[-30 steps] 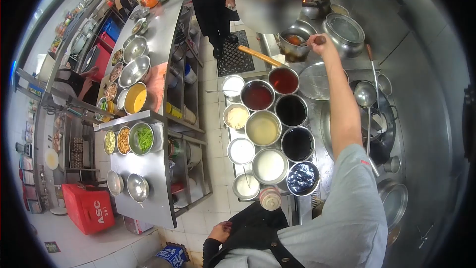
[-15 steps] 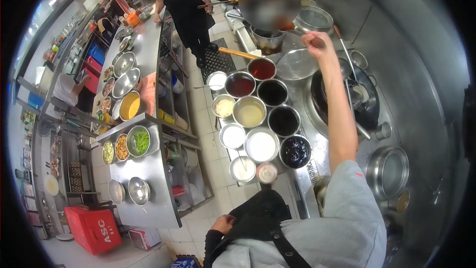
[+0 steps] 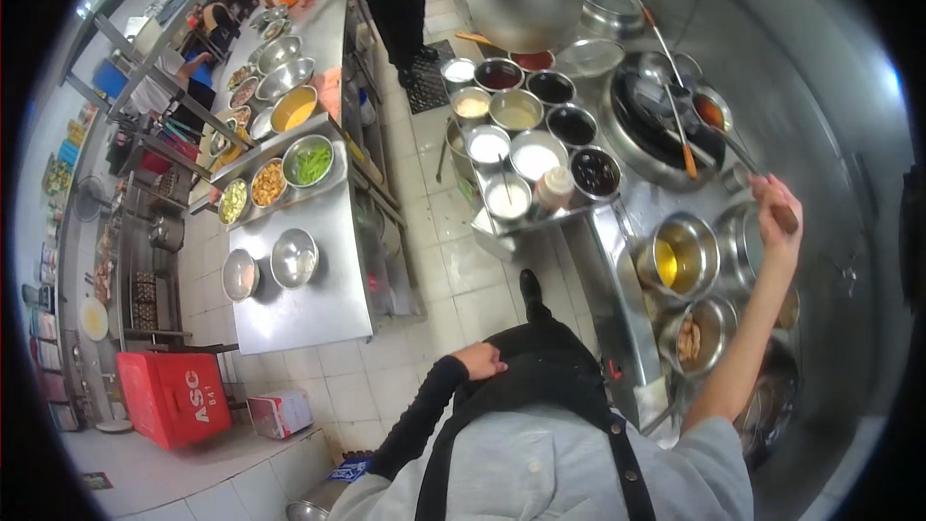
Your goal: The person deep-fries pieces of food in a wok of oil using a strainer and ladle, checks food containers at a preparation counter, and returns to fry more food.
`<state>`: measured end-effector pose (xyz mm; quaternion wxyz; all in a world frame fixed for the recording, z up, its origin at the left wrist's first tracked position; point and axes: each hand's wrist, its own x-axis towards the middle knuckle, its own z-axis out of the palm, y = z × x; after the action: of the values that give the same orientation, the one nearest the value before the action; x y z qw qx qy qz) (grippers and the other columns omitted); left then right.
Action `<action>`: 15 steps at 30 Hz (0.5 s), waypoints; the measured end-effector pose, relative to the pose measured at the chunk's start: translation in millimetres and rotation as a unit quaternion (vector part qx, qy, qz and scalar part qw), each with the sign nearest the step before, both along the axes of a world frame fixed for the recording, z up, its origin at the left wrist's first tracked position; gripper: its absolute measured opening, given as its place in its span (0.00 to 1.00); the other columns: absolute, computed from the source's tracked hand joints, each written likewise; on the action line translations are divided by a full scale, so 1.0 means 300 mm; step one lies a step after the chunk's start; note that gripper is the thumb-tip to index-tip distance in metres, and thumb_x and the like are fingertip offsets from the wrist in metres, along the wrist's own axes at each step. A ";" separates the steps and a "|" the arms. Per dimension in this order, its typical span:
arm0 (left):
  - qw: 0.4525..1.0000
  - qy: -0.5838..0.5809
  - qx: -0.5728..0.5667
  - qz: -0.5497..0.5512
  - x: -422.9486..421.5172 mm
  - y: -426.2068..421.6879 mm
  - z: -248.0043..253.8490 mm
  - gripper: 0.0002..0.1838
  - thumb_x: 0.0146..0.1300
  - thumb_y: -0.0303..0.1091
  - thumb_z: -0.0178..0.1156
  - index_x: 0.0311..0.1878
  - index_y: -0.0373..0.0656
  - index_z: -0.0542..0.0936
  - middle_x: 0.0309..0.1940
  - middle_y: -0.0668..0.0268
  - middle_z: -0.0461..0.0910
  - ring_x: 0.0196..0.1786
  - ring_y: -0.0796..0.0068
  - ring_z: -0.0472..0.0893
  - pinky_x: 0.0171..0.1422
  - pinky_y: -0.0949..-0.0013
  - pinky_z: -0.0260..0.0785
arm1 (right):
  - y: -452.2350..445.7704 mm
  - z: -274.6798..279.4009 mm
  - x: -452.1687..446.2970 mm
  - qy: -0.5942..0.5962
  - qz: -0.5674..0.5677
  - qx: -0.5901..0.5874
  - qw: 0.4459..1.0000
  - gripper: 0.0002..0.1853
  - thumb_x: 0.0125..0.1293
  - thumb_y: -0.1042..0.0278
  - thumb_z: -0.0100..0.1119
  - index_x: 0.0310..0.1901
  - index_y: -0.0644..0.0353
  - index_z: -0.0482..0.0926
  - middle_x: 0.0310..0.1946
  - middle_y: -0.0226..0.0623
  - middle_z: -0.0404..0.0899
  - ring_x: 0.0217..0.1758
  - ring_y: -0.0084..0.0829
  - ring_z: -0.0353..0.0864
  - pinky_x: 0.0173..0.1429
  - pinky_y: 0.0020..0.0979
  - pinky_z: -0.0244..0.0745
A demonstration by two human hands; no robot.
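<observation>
My right hand [image 3: 776,212] is closed round the wooden handle of a ladle [image 3: 711,114]. Orange-red liquid sits in the ladle's bowl, over the right side of a black wok [image 3: 629,106]. Two wooden-handled utensils rest across the wok, one with its orange handle end [image 3: 689,162] towards me. Below my right forearm's level stand a metal pot [image 3: 709,236] of yellow liquid and another pot [image 3: 721,314] with brown pieces. My left hand [image 3: 479,361] hangs in front of my dark apron [image 3: 531,367], fingers curled into a loose fist with nothing visible in them.
Several sauce containers, including a white one [image 3: 539,156] and a dark one [image 3: 595,174], crowd the stove's left side beside a squeeze bottle [image 3: 555,189]. A steel table [image 3: 318,314] holds bowls on the left. A person in a black apron [image 3: 389,0] stands ahead near a floor mat [image 3: 431,87].
My right hand has moved right and towards me from over the far containers, bringing the ladle to the wok. My left hand has risen slightly. The view has shifted, showing more nearby pots.
</observation>
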<state>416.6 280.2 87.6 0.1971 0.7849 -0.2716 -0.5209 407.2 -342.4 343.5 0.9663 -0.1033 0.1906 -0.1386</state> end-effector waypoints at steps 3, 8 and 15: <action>0.999 0.004 -0.044 -0.016 -0.056 0.027 0.017 0.23 0.71 0.52 0.65 0.36 0.37 0.85 0.31 0.54 0.88 0.38 0.58 0.87 0.46 0.56 0.78 | 0.025 -0.026 -0.422 0.010 -0.051 -0.026 0.998 0.21 0.81 0.73 0.48 0.63 0.87 0.61 0.38 0.46 0.74 0.26 0.25 0.74 0.28 0.23 0.75; 0.997 0.013 -0.052 -0.047 -0.115 -0.013 0.020 0.22 0.70 0.49 0.67 0.35 0.33 0.85 0.31 0.55 0.89 0.36 0.65 0.88 0.46 0.61 0.78 | 0.121 -0.053 -1.037 0.082 -0.197 -0.115 0.970 0.11 0.79 0.74 0.50 0.50 0.78 0.66 0.33 0.41 0.74 0.26 0.25 0.75 0.29 0.22 0.75; 0.984 -0.018 -0.044 -0.171 -0.212 -0.088 0.004 0.23 0.72 0.49 0.67 0.34 0.34 0.83 0.28 0.55 0.87 0.32 0.68 0.85 0.43 0.61 0.77 | 0.211 -0.014 -1.601 0.205 -0.357 -0.123 0.903 0.07 0.71 0.82 0.56 0.37 0.71 0.67 0.26 0.37 0.71 0.24 0.25 0.74 0.27 0.19 0.75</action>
<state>353.1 253.7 88.8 0.1348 0.7265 -0.4278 -0.5206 -73.0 -279.0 339.2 0.7712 -0.1720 0.3902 -0.4727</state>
